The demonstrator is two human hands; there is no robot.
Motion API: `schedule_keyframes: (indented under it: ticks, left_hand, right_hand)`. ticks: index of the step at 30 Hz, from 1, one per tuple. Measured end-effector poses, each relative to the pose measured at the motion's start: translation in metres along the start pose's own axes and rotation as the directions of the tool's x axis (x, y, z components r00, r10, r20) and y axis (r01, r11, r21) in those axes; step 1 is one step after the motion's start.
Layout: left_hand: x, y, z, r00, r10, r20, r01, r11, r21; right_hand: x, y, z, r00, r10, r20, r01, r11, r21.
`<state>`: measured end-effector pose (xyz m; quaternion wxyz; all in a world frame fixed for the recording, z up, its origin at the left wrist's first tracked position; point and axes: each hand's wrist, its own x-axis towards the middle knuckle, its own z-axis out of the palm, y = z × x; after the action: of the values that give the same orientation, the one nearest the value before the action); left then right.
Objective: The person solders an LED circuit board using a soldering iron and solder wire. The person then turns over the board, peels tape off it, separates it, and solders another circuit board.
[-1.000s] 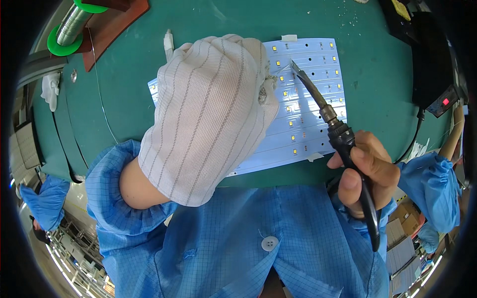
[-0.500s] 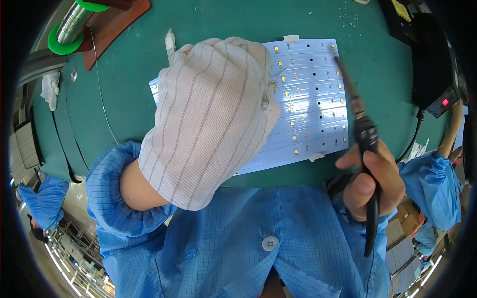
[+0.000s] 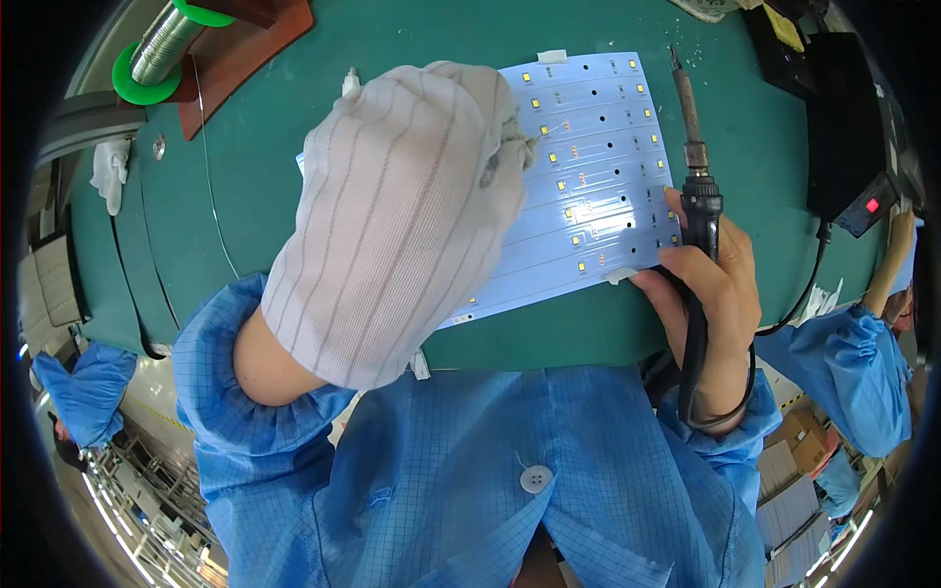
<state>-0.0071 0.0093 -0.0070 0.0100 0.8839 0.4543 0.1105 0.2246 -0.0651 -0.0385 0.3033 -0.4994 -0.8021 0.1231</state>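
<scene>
A white LED circuit board panel (image 3: 598, 211), with rows of small yellow LEDs, lies on the green work mat. My left hand (image 3: 402, 216), in a white striped glove, covers the panel's left part. Its fingers curl inward; what they hold, if anything, is hidden. In my bare right hand (image 3: 720, 284) a black-handled soldering iron (image 3: 702, 201) rests, its metal tip pointing away from me, beyond the panel's right edge. Thumb and fingers of that same hand touch the panel's lower right corner, beside a bit of white tape (image 3: 619, 276).
A solder wire spool (image 3: 162, 49) with green flanges stands on a reddish-brown holder at the far left. A black soldering station (image 3: 853, 137) with a red light sits at the right. The iron's cord (image 3: 809, 284) runs toward it. Co-workers in blue sleeves (image 3: 848, 372) are at both sides.
My right hand has swung the iron upright, off the panel, and its fingers have come to the panel's corner. The panel and my left hand have shifted slightly up and left.
</scene>
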Motion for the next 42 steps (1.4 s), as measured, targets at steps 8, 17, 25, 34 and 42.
schedule_keyframes:
  ticks: [8,17,25,34,42]
  left_hand:
    - [-0.013,0.009,-0.009,0.988,-0.146,0.051,0.154,0.925,-0.346]
    - [-0.005,0.015,0.002,0.996,-0.068,0.062,0.075,0.99,-0.123]
    - [-0.006,0.012,0.007,0.997,-0.056,0.05,0.063,0.987,-0.147]
    - [-0.002,0.012,0.007,0.99,0.052,0.131,-0.057,0.998,0.038]
    - [-0.02,-0.002,0.032,0.984,0.174,-0.029,-0.173,0.984,0.034]
  right_hand:
    - [0.01,-0.006,-0.022,0.998,-0.022,-0.066,0.029,0.995,0.096]
    - [0.007,-0.006,-0.022,0.934,0.335,-0.123,-0.18,0.739,0.65]
    - [0.013,0.002,-0.014,0.959,0.273,-0.075,-0.144,0.697,0.703]
    - [0.013,0.007,-0.012,0.971,0.233,-0.058,-0.129,0.708,0.694]
    - [0.016,0.009,-0.016,0.97,0.238,-0.04,-0.158,0.752,0.64]
